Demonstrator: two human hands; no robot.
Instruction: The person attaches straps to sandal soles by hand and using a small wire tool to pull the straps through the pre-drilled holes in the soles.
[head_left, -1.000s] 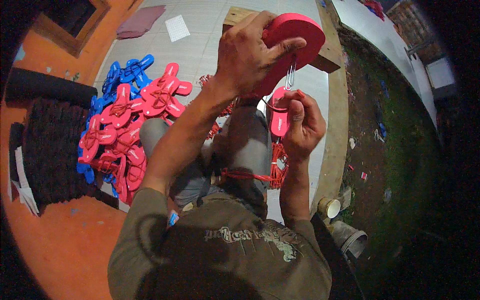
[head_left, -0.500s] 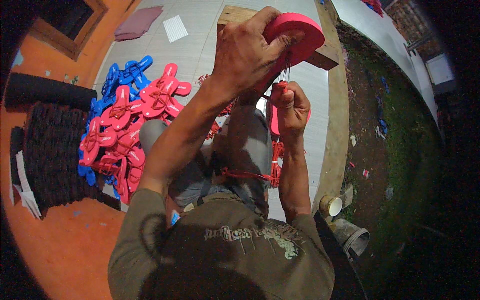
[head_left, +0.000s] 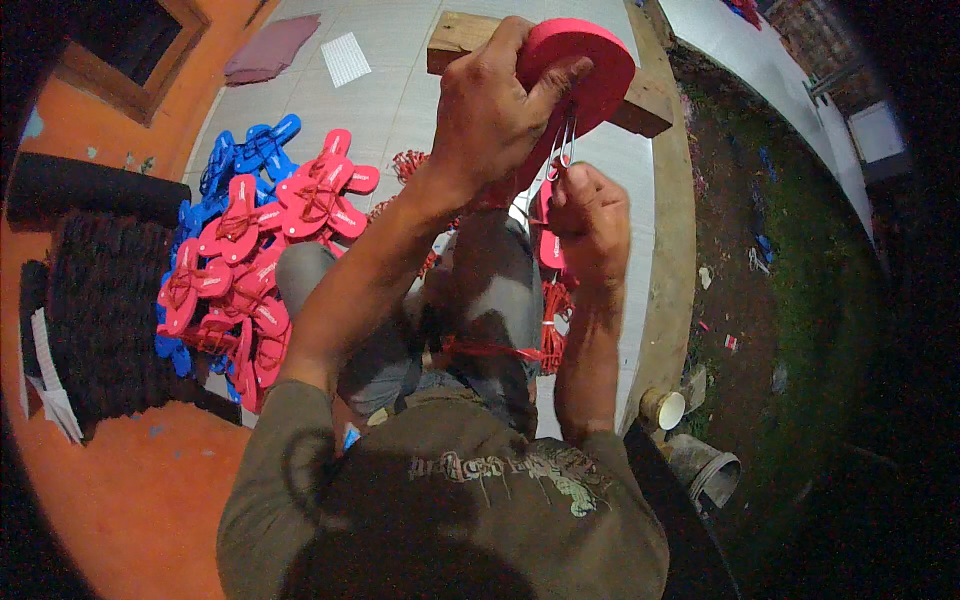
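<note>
My left hand point(head_left: 490, 115) grips a pink flip-flop sole point(head_left: 600, 70), its thumb pressed on the face and its fingers behind the edge. Thin metal prongs point(head_left: 566, 145) stick out of the sole and run down toward my right hand. Closed just beneath the prong ends, my right hand point(head_left: 592, 222) has thumb and fingertips together; what they pinch is hidden. Another pink sole point(head_left: 550, 247) shows partly behind that hand. Below it hangs a bundle of red straps point(head_left: 552, 335), and a red strap point(head_left: 490, 348) crosses my lap.
A wooden block point(head_left: 640, 112) stands behind the sole. Pink flip-flops point(head_left: 235, 235) and blue flip-flops point(head_left: 262, 145) are piled on the left, beside dark stacked sheets point(head_left: 110, 310). A wooden edge point(head_left: 668, 260) borders the tiles on the right, with a bucket point(head_left: 712, 475) nearby.
My right hand has turned and shifted slightly down and right. The red piece seen at its fingertips is no longer visible, and the prong ends now show. The sole has moved slightly left.
</note>
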